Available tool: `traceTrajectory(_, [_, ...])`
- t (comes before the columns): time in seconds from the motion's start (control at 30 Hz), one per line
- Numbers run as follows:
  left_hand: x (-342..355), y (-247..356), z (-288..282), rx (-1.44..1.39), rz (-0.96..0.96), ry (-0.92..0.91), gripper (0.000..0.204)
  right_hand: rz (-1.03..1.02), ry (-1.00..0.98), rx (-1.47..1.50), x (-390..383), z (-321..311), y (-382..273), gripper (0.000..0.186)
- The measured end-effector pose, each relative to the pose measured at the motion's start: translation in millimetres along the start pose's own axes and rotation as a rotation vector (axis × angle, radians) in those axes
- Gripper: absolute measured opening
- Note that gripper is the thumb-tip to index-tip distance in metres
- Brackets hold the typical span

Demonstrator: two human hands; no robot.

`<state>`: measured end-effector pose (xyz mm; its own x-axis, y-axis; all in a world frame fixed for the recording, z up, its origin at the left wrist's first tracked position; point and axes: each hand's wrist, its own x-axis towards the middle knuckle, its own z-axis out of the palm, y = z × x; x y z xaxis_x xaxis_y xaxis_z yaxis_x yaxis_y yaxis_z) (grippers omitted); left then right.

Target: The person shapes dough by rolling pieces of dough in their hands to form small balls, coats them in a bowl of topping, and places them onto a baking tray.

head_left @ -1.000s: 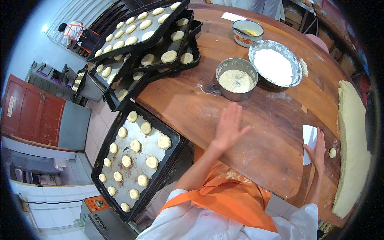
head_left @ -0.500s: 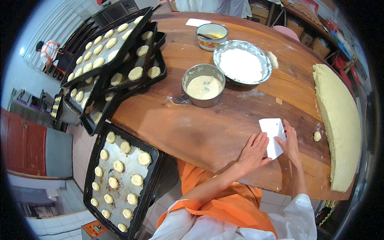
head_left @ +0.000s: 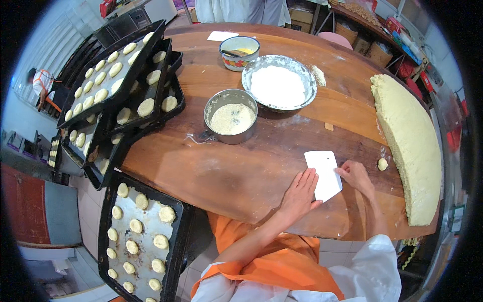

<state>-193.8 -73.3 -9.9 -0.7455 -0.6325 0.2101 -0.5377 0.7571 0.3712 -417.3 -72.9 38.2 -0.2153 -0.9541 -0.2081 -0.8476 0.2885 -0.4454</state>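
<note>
A white dough scraper (head_left: 323,174), a flat plate with a small hole near one corner, lies on the wooden table in front of me. My left hand (head_left: 299,195) is open and flat, its fingers together along the scraper's left edge. At the opposite edge is my right hand (head_left: 356,176), its fingers curled in and its thumb side close against the scraper. Its fingertips are hidden, so I cannot tell what they hold. A small dough ball (head_left: 383,164) sits right of that hand, beside a long thick slab of pale dough (head_left: 410,151).
A metal pot (head_left: 206,118) of pale crumbs, a bowl of white flour (head_left: 278,83) and an enamel bowl (head_left: 239,63) with a brush stand farther back. Trays (head_left: 182,221) of dough rounds lie at the left, several stacked crookedly (head_left: 113,98). Another person (head_left: 43,83) is far left.
My right hand's fingers have gone from stretched out to curled, and the hand has drawn back to the scraper's right edge. My left hand stays beside the scraper. The view has shifted right.
</note>
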Motion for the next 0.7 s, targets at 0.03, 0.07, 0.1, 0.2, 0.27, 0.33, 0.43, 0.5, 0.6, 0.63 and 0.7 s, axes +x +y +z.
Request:
traceTrajectory(0.03, [-0.9, 0.1, -0.5, 0.002, -0.001, 0.008, 0.073, 0.009, 0.001, 0.026, -0.7, 1.9, -1.6, 0.034])
traceTrajectory(0.07, [-1.1, 0.1, -1.0, 0.004, -0.002, 0.016, 0.073, 0.018, 0.002, 0.052, -0.9, 4.1, -2.3, 0.034])
traceTrajectory(0.1, [-1.2, 1.0, -0.7, 0.006, -0.003, 0.023, 0.073, 0.027, 0.002, 0.077, -1.5, 4.4, -2.2, 0.033])
traceTrajectory(0.2, [-2.0, -1.0, 0.6, 0.007, -0.004, 0.027, 0.073, 0.066, -0.051, 0.207, -1.9, 3.9, -1.0, 0.034])
traceTrajectory(0.27, [-2.4, -0.2, -1.0, -0.006, -0.007, 0.036, 0.073, 0.128, -0.107, 0.266, -4.8, 4.8, 3.9, 0.033])
traceTrajectory(0.33, [-3.4, -0.5, -1.4, -0.034, -0.012, 0.056, 0.073, 0.238, -0.221, 0.321, -2.0, 3.5, 10.1, 0.031])
traceTrajectory(0.43, [-5.0, -2.4, 2.5, -0.095, -0.022, 0.101, 0.074, 0.315, -0.367, 0.583, -6.2, 15.4, 2.1, 0.031])
traceTrajectory(0.5, [-5.6, -1.9, 6.9, -0.131, -0.027, 0.128, 0.075, 0.122, -0.299, 0.603, -10.2, 22.2, -11.6, 0.035])
traceTrajectory(0.6, [-10.4, -6.5, 0.3, -0.146, -0.039, 0.144, 0.077, -0.010, -0.311, 0.578, -11.0, -5.9, -53.4, 0.029])
traceTrajectory(0.63, [-14.2, -10.3, -10.6, -0.122, -0.081, 0.156, 0.077, -0.096, -0.294, 0.434, -6.1, -17.2, -69.2, 0.027])
traceTrajectory(0.7, [-34.3, -18.2, -41.4, -0.089, -0.152, 0.163, 0.078, -0.243, -0.246, 0.153, 2.8, -36.1, -103.3, 0.027])
